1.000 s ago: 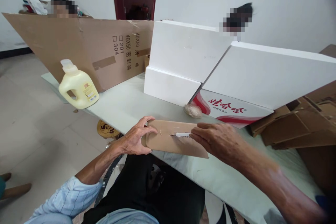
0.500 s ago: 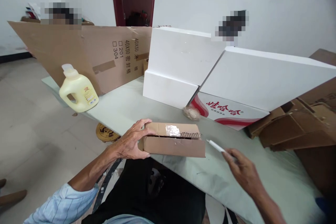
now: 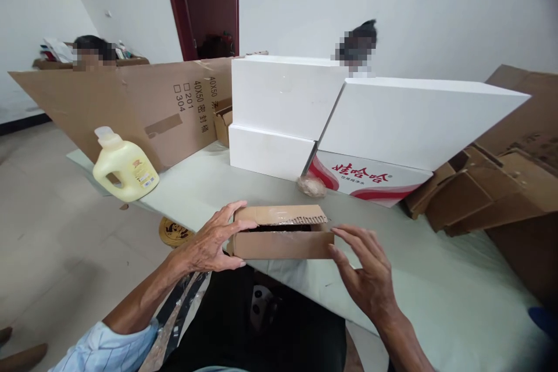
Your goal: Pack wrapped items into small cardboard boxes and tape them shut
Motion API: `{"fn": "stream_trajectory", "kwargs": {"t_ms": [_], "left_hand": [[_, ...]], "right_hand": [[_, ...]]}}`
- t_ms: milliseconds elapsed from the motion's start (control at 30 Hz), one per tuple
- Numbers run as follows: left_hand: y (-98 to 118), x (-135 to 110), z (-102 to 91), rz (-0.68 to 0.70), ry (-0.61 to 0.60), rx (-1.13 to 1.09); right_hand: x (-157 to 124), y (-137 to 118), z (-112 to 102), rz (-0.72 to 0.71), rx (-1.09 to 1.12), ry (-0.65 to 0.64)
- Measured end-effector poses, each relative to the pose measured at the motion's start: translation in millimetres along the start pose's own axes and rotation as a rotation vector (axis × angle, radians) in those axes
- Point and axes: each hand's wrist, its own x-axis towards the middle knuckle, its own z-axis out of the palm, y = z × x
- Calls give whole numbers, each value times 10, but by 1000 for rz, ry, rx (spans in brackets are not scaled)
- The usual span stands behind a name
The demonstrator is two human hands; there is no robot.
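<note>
A small brown cardboard box (image 3: 283, 245) sits near the front edge of the table, its top flap (image 3: 279, 213) raised along a dark gap. My left hand (image 3: 218, 238) clasps the box's left end, fingers over the top and thumb along the lower front. At the right end, my right hand (image 3: 366, 267) has its thumb and fingertips against the corner. The flap's right part shows a torn, ribbed edge. No white pen-like cutter shows now; whether it is hidden in or behind my right hand I cannot tell.
A yellow detergent bottle (image 3: 126, 168) stands at the table's left edge before a large cardboard sheet (image 3: 152, 104). White boxes (image 3: 279, 99) and a red-and-white carton (image 3: 370, 180) line the back, near a crumpled clear wad (image 3: 311, 186). Folded cardboard (image 3: 492, 192) lies right. Two people are partly visible behind.
My right hand has moved left to the box's right end, and the white cutter it held is out of sight. The flap stands more open. The view has shifted slightly.
</note>
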Motion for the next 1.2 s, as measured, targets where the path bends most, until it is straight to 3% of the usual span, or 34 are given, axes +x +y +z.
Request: {"fn": "stream_trajectory", "kwargs": {"t_ms": [100,300,533,733,933,1200], "left_hand": [[-2,-21,-32,-18,-11,13],[19,-39,-106,-46,-27,17],[48,35,-52,6,69,106],[303,223,73,54,196,227],[512,455,176,74,200,276],[498,554,205,37,200,215]], "right_hand": [[189,-245,36,-112,-1,-22],[280,-396,113,-132,-54,-70],[336,-421,250,-106,-23,-160],[337,-423,312,-70,47,-141],[355,-435,336,-7,90,-153],[359,-434,373,21,114,-144]]}}
